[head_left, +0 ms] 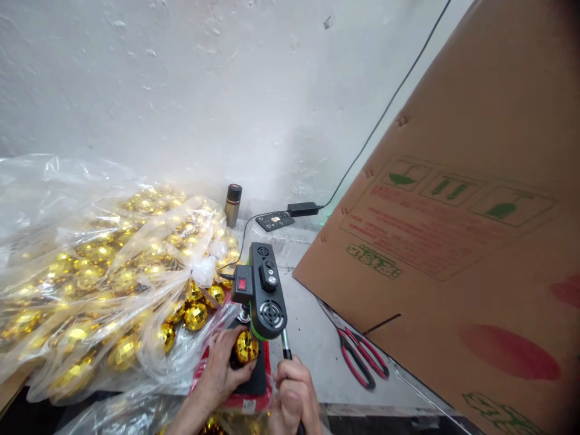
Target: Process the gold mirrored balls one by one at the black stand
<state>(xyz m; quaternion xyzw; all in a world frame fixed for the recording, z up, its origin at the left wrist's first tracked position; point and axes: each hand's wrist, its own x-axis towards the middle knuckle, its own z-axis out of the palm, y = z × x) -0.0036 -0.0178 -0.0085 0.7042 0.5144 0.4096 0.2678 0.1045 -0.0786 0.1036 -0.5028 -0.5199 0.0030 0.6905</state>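
My left hand (221, 361) is closed around a gold mirrored ball (247, 347), thumb and fingers on its sides. The ball sits under the front end of a small black bench machine (263, 281), over its dark base plate (257, 380). A red rocker switch (242, 284) is on the machine's side box. With my right hand (296, 393) I grip the black-handled lever (286, 345) at the machine's right side; its lower end is partly hidden by my fingers. Beneath the machine lies red plastic (267, 400).
Clear plastic bags (136, 260) full of gold balls spread over the left side. A large cardboard box (444, 241) leans in from the right, with red-and-black scissors (362, 356) beside it. Behind stand a spray can (232, 205) and a corded power adapter (302, 209).
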